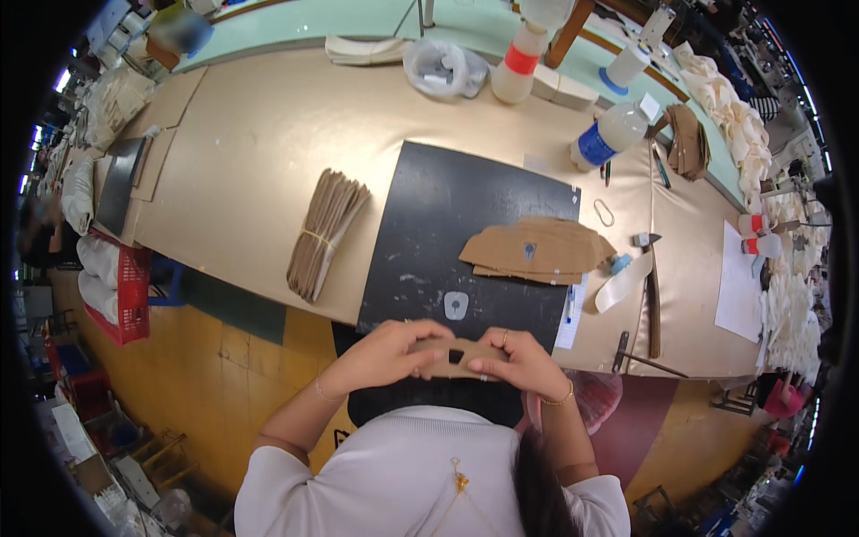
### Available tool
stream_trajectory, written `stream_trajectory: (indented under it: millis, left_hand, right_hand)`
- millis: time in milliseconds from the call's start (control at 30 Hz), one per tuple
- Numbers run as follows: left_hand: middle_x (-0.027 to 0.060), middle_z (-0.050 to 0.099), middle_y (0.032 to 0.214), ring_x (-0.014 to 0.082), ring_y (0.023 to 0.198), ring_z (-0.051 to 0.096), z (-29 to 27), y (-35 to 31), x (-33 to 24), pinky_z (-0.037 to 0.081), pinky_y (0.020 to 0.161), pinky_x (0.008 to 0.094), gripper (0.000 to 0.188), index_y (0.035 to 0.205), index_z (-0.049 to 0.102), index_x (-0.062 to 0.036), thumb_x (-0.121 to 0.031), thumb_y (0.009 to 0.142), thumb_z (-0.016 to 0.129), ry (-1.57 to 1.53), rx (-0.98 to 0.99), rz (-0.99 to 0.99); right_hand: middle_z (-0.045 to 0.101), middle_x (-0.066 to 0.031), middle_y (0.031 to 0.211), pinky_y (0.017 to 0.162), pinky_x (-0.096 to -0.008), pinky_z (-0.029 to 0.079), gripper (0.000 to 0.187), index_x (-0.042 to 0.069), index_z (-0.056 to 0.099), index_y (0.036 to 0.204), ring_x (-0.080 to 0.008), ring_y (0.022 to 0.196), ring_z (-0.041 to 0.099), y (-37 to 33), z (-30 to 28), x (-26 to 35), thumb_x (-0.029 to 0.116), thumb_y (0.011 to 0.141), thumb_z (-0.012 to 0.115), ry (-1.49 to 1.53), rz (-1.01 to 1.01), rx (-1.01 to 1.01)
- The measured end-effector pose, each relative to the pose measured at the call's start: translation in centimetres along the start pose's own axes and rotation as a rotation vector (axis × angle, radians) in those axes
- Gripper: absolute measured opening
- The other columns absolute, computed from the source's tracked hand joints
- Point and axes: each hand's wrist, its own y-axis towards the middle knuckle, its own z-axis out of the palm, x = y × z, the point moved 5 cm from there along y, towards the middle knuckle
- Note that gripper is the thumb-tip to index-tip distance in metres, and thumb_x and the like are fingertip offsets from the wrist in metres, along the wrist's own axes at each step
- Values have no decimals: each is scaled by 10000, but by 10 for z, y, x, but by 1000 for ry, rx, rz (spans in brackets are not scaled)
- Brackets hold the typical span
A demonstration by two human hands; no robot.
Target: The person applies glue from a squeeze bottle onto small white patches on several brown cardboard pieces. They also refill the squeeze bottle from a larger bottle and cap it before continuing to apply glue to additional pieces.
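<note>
Close to my body, at the near edge of the table, both hands grip a brown flat piece (436, 365) with a dark squarish opening or patch in its middle; I cannot tell which. My left hand (403, 352) pinches its left end and my right hand (517, 360) its right end. Just beyond lies a small white rounded piece (455, 305) with a dark mark, on the black board (420, 224). A loose stack of brown shaped pieces (528, 251), the top one bearing a dark mark, rests on the board's right side.
Left of the board is a brown bundle (327, 234) tied with a band. Bottles (608, 136) and a clear plastic bag (445, 70) stand toward the back. To the right lie a hammer (651, 295), a T-shaped tool (626, 354) and a white sheet (738, 286). A red crate (134, 286) sits left.
</note>
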Motion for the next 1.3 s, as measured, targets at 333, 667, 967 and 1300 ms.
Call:
stream_trajectory:
  millis: [333, 667, 967, 1300]
  left_hand:
    - [81, 587, 913, 104, 666, 621, -19, 10, 14, 483, 564, 236, 156, 1078, 435, -28, -58, 967, 541, 6, -374, 123]
    - [105, 598, 881, 281, 815, 633, -16, 21, 11, 501, 709, 366, 121, 917, 629, -18, -110, 847, 662, 432, -570, 278]
    - [98, 606, 853, 283, 775, 624, -18, 31, 18, 488, 688, 345, 201, 873, 644, -12, -139, 778, 767, 474, -602, 200]
    - [107, 604, 866, 286, 790, 622, -21, 35, 16, 486, 704, 342, 227, 892, 628, -14, -144, 772, 772, 426, -572, 153]
  right_hand:
    - [675, -111, 873, 642, -295, 514, 151, 3, 570, 984, -174, 721, 682, 17, -16, 2, 82, 891, 660, 31, 145, -350]
    - [638, -85, 876, 602, -274, 494, 135, 9, 621, 903, -204, 736, 635, 24, -12, 6, 61, 825, 718, -322, -132, -460]
    - [610, -100, 863, 650, -356, 507, 164, 40, 612, 919, -296, 751, 632, 27, -7, 0, 87, 807, 723, -340, -44, -486]
    - [612, -104, 868, 666, -364, 509, 156, 45, 604, 916, -310, 761, 632, 29, -10, -1, 89, 812, 712, -351, -49, -476]
